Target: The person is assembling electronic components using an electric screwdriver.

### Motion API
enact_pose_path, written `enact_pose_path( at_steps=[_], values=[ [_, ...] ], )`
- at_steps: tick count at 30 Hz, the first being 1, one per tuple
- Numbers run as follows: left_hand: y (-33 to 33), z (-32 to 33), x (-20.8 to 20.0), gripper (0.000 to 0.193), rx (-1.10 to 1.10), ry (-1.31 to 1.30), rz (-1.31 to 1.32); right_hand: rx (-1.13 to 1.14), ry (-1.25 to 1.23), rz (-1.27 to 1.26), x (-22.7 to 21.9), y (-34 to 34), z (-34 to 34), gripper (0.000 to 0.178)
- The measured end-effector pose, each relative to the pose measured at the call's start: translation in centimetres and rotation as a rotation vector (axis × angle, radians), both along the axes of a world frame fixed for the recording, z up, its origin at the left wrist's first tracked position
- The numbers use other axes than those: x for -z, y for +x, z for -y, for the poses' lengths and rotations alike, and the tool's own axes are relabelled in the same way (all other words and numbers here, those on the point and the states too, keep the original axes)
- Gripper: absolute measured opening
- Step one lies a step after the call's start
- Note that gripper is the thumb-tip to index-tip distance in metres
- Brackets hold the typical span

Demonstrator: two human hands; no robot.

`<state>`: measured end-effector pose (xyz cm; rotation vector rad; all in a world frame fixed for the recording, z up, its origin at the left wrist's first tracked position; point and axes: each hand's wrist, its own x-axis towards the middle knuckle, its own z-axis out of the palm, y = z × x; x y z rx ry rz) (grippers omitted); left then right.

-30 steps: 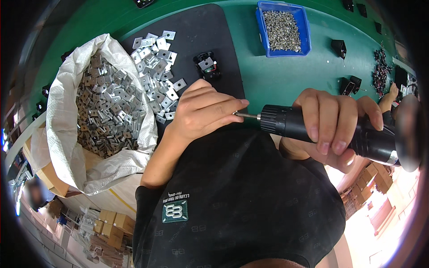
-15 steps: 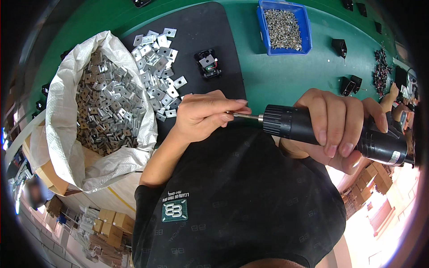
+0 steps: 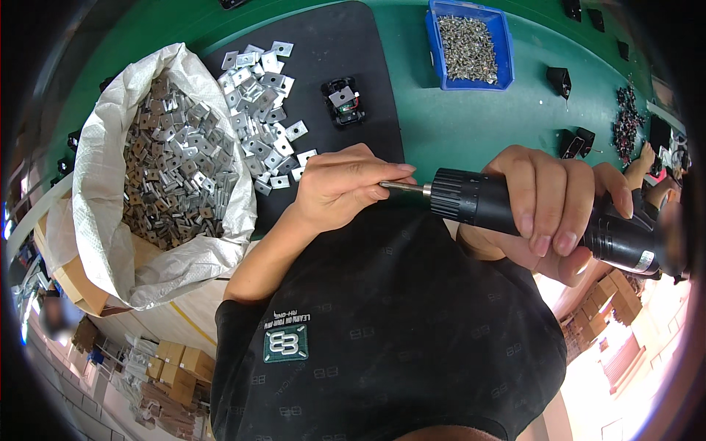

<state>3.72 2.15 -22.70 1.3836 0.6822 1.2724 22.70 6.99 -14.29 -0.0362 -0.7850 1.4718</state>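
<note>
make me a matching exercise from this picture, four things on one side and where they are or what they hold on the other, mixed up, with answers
1. blue bin
2. white sack
3. black power driver
4. small black device

A. gripped in the right hand
B. holds many flat metal plates
C. lies on the dark mat
D. holds small screw-like pieces

Pairs: 1-D, 2-B, 3-A, 4-C
</note>
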Motion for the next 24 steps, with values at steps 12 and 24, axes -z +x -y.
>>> enact_pose_path(
  at_steps=[12,24],
  values=[
    [-0.04,0.16,-0.16,0.030,-0.020,-0.019,0.058,0.001,0.073,-0.028,0.21,-0.34,-0.38,0.048],
    [0.24,-0.09,0.10,0.038,-0.057,0.034,-0.040,-0.015,0.078,0.005,0.38,-0.25,-0.49,0.048]
  ],
)
